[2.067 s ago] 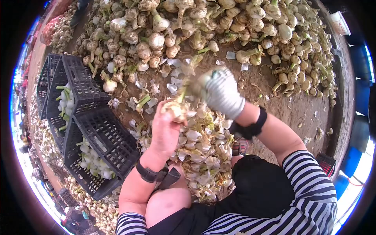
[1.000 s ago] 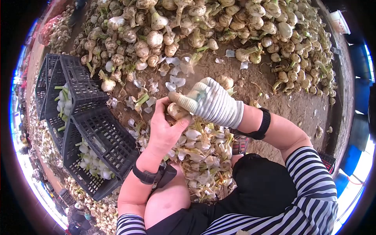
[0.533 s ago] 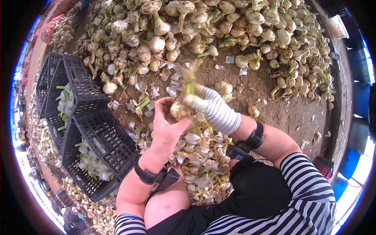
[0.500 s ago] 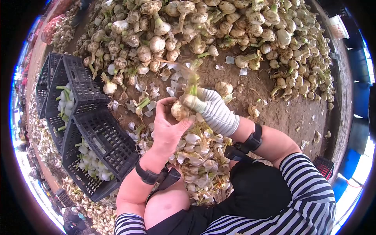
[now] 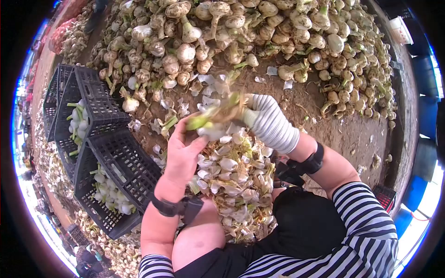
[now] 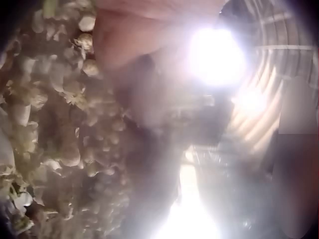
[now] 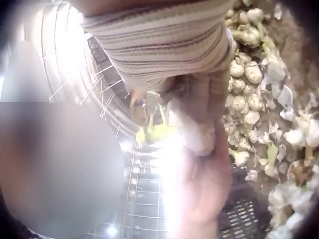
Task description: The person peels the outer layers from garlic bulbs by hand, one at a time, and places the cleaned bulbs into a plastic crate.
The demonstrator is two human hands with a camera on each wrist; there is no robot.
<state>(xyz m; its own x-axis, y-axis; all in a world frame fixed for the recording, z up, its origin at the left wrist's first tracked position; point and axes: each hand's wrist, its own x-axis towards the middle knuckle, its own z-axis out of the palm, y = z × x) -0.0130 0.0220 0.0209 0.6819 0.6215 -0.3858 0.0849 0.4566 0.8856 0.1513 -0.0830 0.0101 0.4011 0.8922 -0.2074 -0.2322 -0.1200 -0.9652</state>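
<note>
In the head view, my bare left hand (image 5: 181, 150) holds a garlic bulb (image 5: 212, 133) whose white surface shows. A blurred green stem (image 5: 198, 122) lies over it. My right hand (image 5: 271, 121), in a white striped glove, is just to the right, fingers curled on blurred, brownish garlic skin (image 5: 228, 109) that stretches toward the bulb. From the right wrist, the white bulb (image 7: 192, 130) appears between the glove (image 7: 164, 42) and the bare left hand (image 7: 207, 186). The left wrist view is blurred and glaring, with part of the left hand (image 6: 132, 37) at its top.
A large heap of soil-stained garlic (image 5: 185, 53) spreads across the far side. Peeled skins (image 5: 238, 185) pile up between the legs. Black crates (image 5: 125, 160) at left hold white garlic with cut green stems (image 5: 109, 190). Bare soil (image 5: 340, 134) extends at right.
The bulb was brown and dirty with its stalk upright; now white shows and the stem lies sideways. My left hand has shifted left, my gloved hand slightly right, pulling skin away from the bulb.
</note>
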